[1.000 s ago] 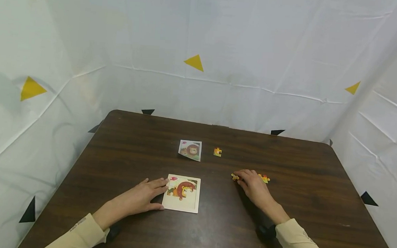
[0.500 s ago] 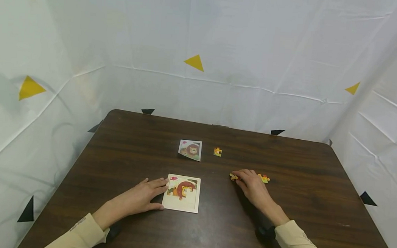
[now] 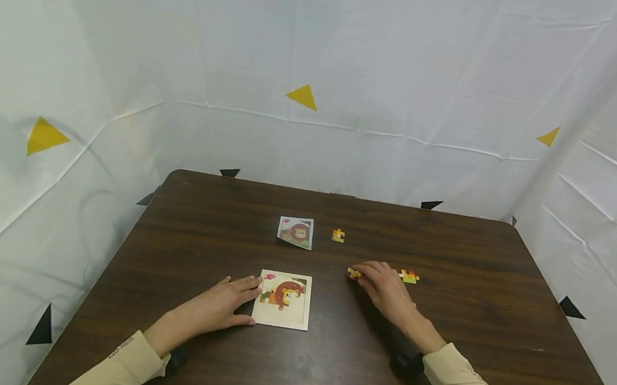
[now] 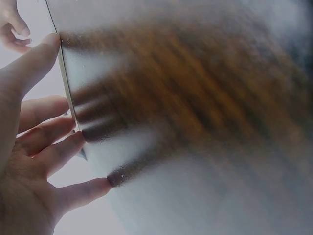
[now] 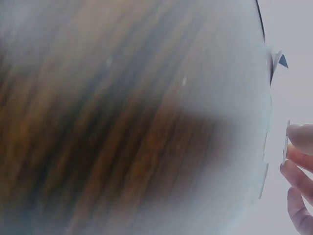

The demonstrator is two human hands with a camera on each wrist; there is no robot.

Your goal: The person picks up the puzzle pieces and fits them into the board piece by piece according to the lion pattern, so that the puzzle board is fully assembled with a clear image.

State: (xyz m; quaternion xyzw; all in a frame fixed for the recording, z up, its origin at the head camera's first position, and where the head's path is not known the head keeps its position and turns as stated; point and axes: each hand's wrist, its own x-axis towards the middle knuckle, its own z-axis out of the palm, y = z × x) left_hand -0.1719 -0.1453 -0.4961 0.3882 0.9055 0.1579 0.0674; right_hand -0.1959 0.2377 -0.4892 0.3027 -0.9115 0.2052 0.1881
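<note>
A square puzzle board lies on the table, its upper part bearing joined pieces of a lion picture and its lower part bare wood. With fingers spread and nearly straight, my left hand touches the board's left edge. My right hand pinches a yellow puzzle piece between thumb and fingers, to the right of the board. From the right wrist the piece appears edge-on as a thin strip, raised off the tabletop. More puzzle pieces lie just right of that hand, partly close behind it.
Behind the board lies a printed lion card with a lifted lower edge. Beside it is one loose puzzle piece. The dark wooden table is enclosed by white sheeting with yellow and black triangles.
My right hand has moved slightly left with the pinched puzzle piece, exposing more of the pieces to its right. My left hand and the board have stayed in place.
</note>
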